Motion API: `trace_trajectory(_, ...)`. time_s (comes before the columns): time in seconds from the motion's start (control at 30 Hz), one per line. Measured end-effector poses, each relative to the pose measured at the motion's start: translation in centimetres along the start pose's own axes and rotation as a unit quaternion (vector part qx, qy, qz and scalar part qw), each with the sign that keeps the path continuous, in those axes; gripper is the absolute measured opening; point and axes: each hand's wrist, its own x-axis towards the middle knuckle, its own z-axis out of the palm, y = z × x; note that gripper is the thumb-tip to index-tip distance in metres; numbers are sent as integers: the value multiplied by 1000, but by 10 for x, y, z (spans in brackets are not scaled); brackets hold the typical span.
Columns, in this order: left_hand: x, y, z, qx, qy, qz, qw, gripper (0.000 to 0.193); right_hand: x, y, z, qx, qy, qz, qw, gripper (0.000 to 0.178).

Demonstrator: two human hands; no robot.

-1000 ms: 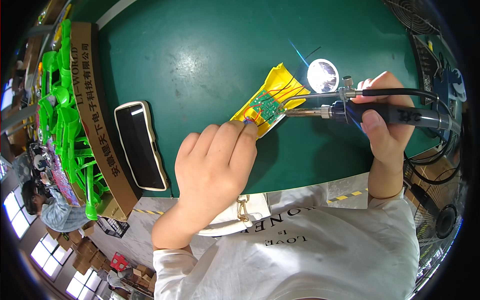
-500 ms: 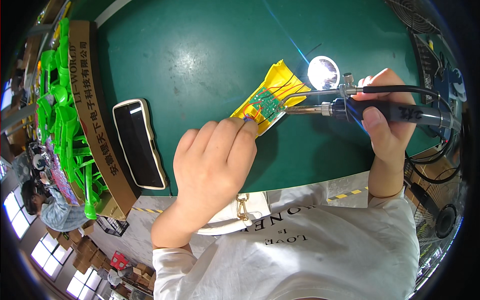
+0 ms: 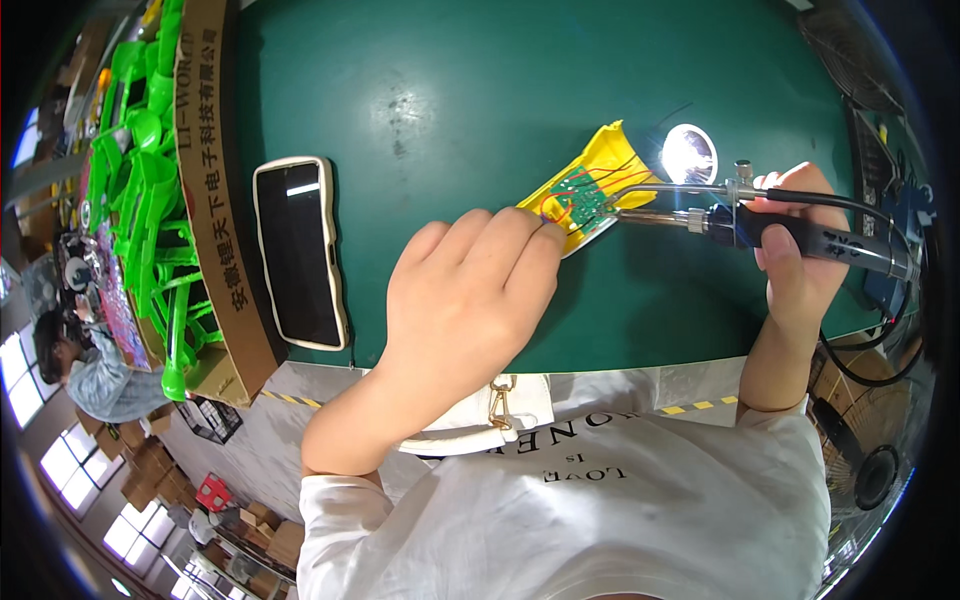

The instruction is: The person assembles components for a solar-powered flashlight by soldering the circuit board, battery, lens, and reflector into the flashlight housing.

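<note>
A yellow plastic casing [image 3: 611,150] lies open on the green table, tilted, its far end up and to the right. Inside it sits a green circuit board [image 3: 575,196] with thin red and dark wires. My left hand [image 3: 475,285] is closed over the near left end of the casing; its fingertips are partly hidden. In my right hand [image 3: 800,225] is a dark-handled soldering iron [image 3: 825,245], gripped between thumb and fingers. A thin metal solder-feed tube [image 3: 675,188] is clamped along the iron. Both iron tip and tube end meet at the board's right edge.
A phone [image 3: 298,255] in a pale case lies left of my left hand. Beyond it stands a cardboard box [image 3: 235,300] of green plastic parts [image 3: 150,215]. A bright white-rimmed round object [image 3: 690,155] sits behind the iron. Black cables [image 3: 900,300] hang at right.
The whole view has shifted, so table things appear farther right. Both hands keep their holds, and the iron's tip stays at the board's right edge.
</note>
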Motion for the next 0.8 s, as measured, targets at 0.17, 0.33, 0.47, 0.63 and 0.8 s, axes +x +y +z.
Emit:
trace_trajectory(0.17,2,-1,0,-13,-12,2,1000,21,-1,1,-6,-33,4,-7,999,18)
trace_trajectory(0.33,0,-4,4,-16,11,2,1000,22,-1,2,-2,-71,16,-27,997,22)
trace_trajectory(0.47,0,-5,3,-24,9,7,1000,20,-1,4,-1,-71,34,-32,996,23)
trace_trajectory(0.63,-1,-4,4,-13,9,7,1000,18,-3,3,0,-36,32,-7,999,22)
trace_trajectory(0.8,-1,-5,5,-7,8,9,1000,17,-2,2,0,-33,42,-17,998,22)
